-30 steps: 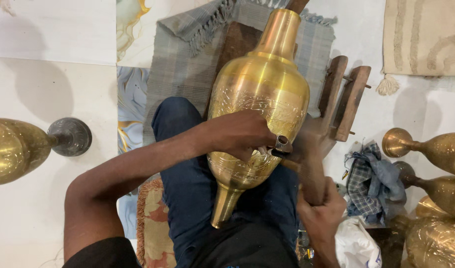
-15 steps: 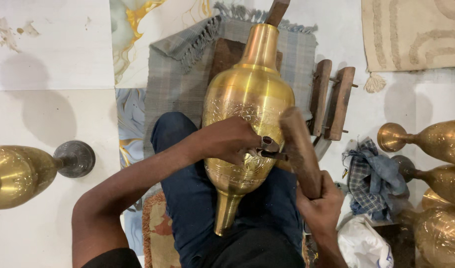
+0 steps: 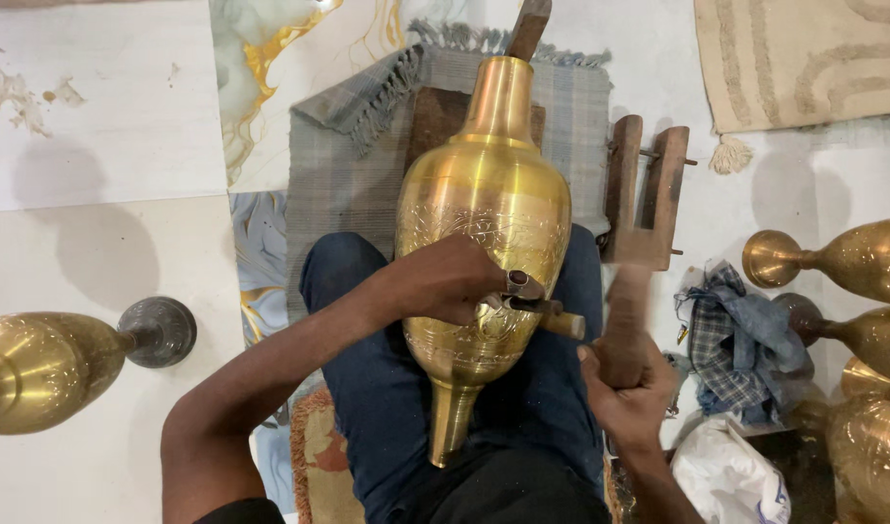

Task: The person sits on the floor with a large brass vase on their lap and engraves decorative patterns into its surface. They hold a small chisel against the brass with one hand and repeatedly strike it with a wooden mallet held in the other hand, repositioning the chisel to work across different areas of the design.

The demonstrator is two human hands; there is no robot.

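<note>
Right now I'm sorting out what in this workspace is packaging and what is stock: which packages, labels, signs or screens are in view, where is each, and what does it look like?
White plastic bag: on the floor at lower right, beside the right hand; crumpled, white, with a small blue printed patch near its lower edge.
No labels, signs or screens show anywhere else in view.

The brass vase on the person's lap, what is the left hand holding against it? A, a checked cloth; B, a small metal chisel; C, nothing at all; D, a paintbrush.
B: the left hand pinches a small metal chisel against the engraved side of the brass vase, while the right hand grips a wooden mallet; the checked cloth lies on the floor.
</note>
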